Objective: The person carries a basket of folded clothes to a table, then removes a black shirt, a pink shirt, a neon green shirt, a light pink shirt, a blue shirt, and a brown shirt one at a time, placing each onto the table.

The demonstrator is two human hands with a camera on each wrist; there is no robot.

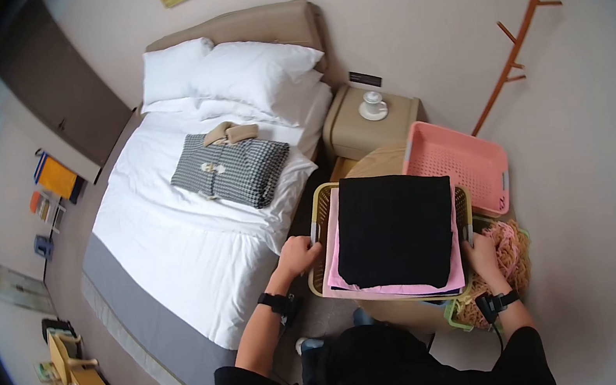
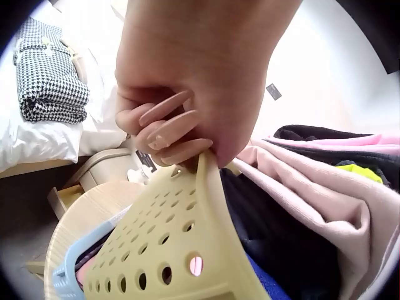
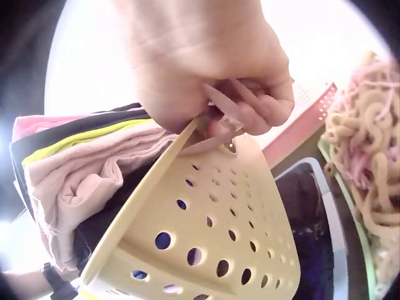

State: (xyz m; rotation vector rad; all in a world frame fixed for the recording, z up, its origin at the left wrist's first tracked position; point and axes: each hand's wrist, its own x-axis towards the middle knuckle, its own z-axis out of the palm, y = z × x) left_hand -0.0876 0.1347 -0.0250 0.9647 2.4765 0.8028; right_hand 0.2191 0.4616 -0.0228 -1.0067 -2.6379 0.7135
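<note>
A yellow perforated laundry basket [image 1: 321, 210] is piled with folded clothes, with a black garment [image 1: 396, 231] on top and a pink one [image 1: 458, 279] beneath it. My left hand [image 1: 301, 256] grips one end of the basket by its handle. At the opposite end my right hand [image 1: 484, 256] curls its fingers over the other handle. From the left wrist view, a dusty pink cloth [image 2: 312, 181] bulges beside the basket rim. In the right wrist view, a yellow-green layer [image 3: 81, 139] shows within the stack.
A light blue container [image 2: 72, 269] and a round wooden top [image 2: 69, 228] show below the basket. Nearby are a pink basket [image 1: 497, 166] and a green one [image 1: 459, 317] with tangled cords [image 1: 521, 261]. The bed [image 1: 164, 236], nightstand [image 1: 362, 126] and coat rack [image 1: 513, 57] stand around.
</note>
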